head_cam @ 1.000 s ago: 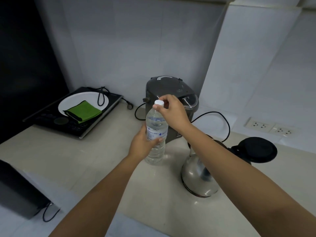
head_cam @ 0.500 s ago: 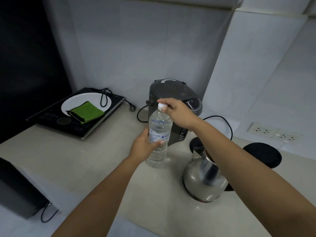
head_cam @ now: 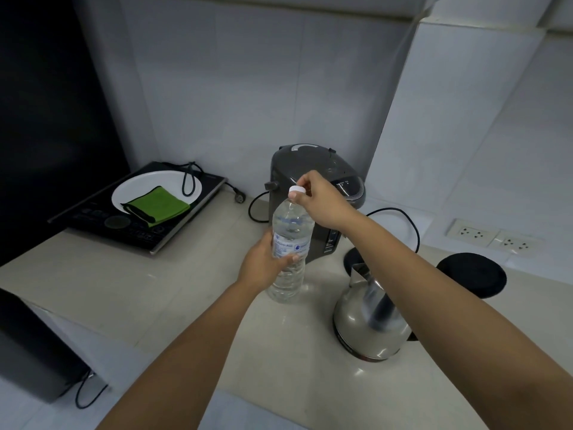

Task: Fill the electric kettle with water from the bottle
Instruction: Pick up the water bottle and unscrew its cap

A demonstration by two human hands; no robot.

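Observation:
A clear plastic water bottle [head_cam: 290,231] stands upright on the pale counter [head_cam: 173,280], nearly full. My left hand [head_cam: 263,265] is wrapped around its labelled middle. My right hand [head_cam: 322,203] pinches the white cap [head_cam: 296,190] at the top. To the right of the bottle sits the steel electric kettle [head_cam: 366,324], its black lid [head_cam: 474,274] hinged open behind it; my right forearm crosses over the kettle and hides part of it.
A grey electric water boiler [head_cam: 313,169] stands right behind the bottle, its black cord looping to the right. An induction hob [head_cam: 139,209] at the left carries a white plate and a green cloth. Wall sockets [head_cam: 493,237] sit at the right. A dark box [head_cam: 28,352] stands lower left.
My view has tilted slightly, so everything sits a little lower in frame. Both hands stay on the bottle, the right fingers shifting their grip on the cap.

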